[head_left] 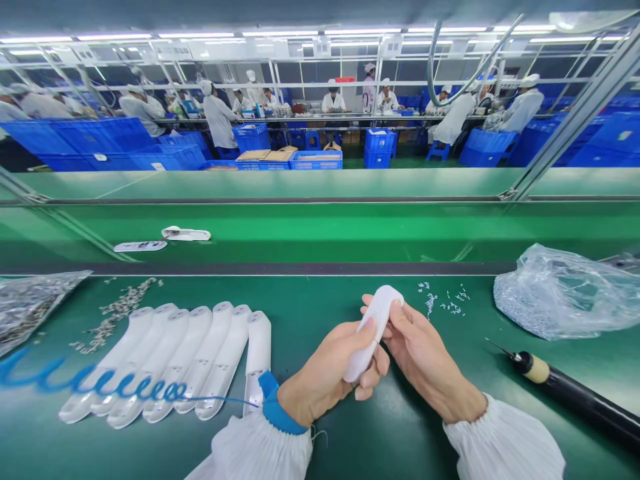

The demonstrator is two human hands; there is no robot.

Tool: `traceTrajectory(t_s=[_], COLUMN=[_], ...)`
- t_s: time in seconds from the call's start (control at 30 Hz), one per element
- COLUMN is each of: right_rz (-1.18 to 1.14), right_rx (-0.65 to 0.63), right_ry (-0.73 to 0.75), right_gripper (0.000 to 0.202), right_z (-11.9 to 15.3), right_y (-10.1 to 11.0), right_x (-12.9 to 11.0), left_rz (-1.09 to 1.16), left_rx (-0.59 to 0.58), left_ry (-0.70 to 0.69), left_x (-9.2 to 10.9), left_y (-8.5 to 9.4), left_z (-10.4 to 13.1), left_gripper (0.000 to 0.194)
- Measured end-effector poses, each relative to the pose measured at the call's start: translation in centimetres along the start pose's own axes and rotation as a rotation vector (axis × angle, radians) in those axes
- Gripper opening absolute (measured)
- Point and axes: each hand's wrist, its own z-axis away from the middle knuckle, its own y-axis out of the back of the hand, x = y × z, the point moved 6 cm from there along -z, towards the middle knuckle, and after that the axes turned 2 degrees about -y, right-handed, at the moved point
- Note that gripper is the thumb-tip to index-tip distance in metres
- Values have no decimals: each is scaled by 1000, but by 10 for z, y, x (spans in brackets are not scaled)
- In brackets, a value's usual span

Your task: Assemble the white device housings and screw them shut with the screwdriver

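A smooth white elongated casing [376, 328] is held tilted above the green bench, its upper end pointing away and slightly right. My left hand [334, 357] wraps round its lower part, thumb on top. At its upper right end, my right hand [423, 347] grips the edge with thumb and fingers. A blue band with a coiled cord [150, 388] circles my left wrist. Several similar white casings [193, 353] lie side by side to the left, with one [259, 347] a little apart at the right end of the row.
Small metal parts [120, 310] and a filled plastic bag [35, 307] are at left. Tiny pieces [445, 300], a clear bag [560, 293] and a black screwdriver [575, 390] lie at right. Two casing parts [187, 235] rest on the green conveyor [320, 230]. People in white work beyond.
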Motion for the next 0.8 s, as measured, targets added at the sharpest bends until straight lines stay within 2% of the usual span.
traceTrajectory(t_s=[0.13, 0.3, 0.47, 0.53, 0.6, 0.67, 0.7, 0.8], right_rz=[62, 94, 65, 66, 103, 195, 266, 536], right_rx=[14, 19, 84, 128, 129, 153, 204, 366], right_ry=[73, 60, -55, -109, -147, -93, -27, 96], right_gripper=[39, 46, 63, 66, 67, 65, 63, 71], right_z=[1, 2, 5, 6, 7, 6, 5, 3], right_y=[4, 0, 0, 3, 5, 12, 17, 34], right_x=[-4, -4, -3, -1, 2, 2, -1, -4], left_rz=[3, -44, -460, -488, -420, -399, -461, -897], left_rx=[-37, -45, 199, 226, 196, 201, 241, 484], left_ry=[-7, -55, -279, -310, -295, -304, -324, -336], left_x=[-4, -4, -5, -10, -13, -7, -2, 15], left_y=[-1, -3, 1, -1, -1, 4, 8, 18], left_z=[-2, -3, -1, -1, -3, -3, 0, 16], left_gripper=[33, 33, 28, 33, 37, 42, 42, 31])
